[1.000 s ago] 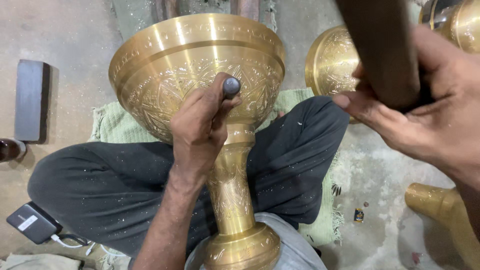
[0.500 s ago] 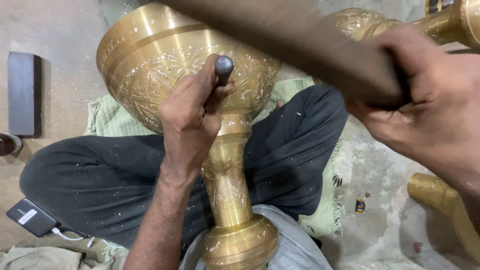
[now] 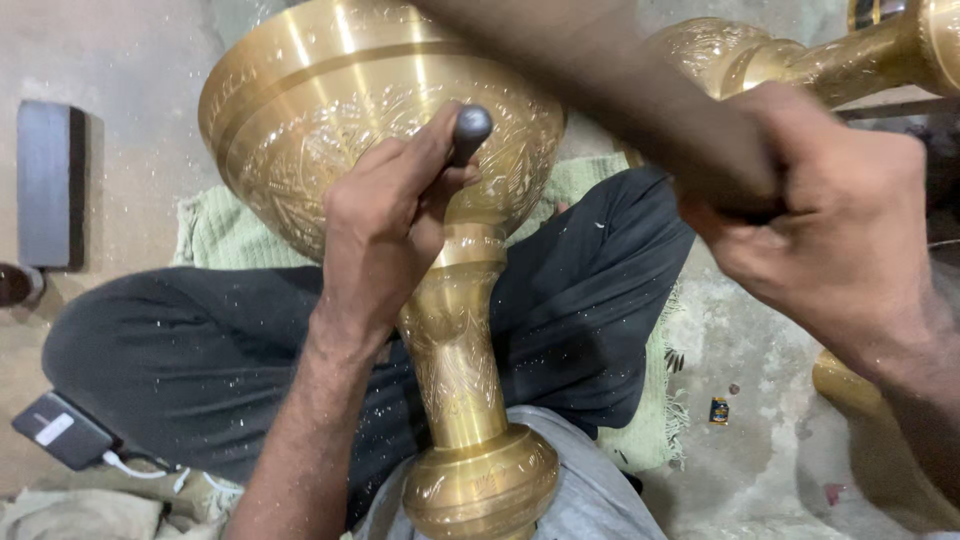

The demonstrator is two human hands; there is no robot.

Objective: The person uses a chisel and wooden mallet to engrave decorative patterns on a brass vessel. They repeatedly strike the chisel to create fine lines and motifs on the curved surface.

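Observation:
A large engraved brass goblet (image 3: 330, 130) lies tilted across my lap, its bowl up left and its round foot near my body. My left hand (image 3: 385, 215) is closed around a dark metal chisel (image 3: 470, 128), whose tip is pressed against the lower part of the bowl, just above the stem. My right hand (image 3: 830, 215) grips a thick dark wooden mallet (image 3: 610, 85) that runs up and left over the chisel's head; its far end is blurred.
I sit cross-legged in dark trousers on a green mat (image 3: 215, 235). More brass vessels (image 3: 790, 60) stand at the upper right and another (image 3: 850, 385) at the right edge. A dark block (image 3: 45, 185) lies left, a phone with cable (image 3: 62, 432) lower left.
The mallet has swung down and left across the view toward the chisel head. My left hand with the chisel stays on the goblet's bowl; the view has shifted slightly.

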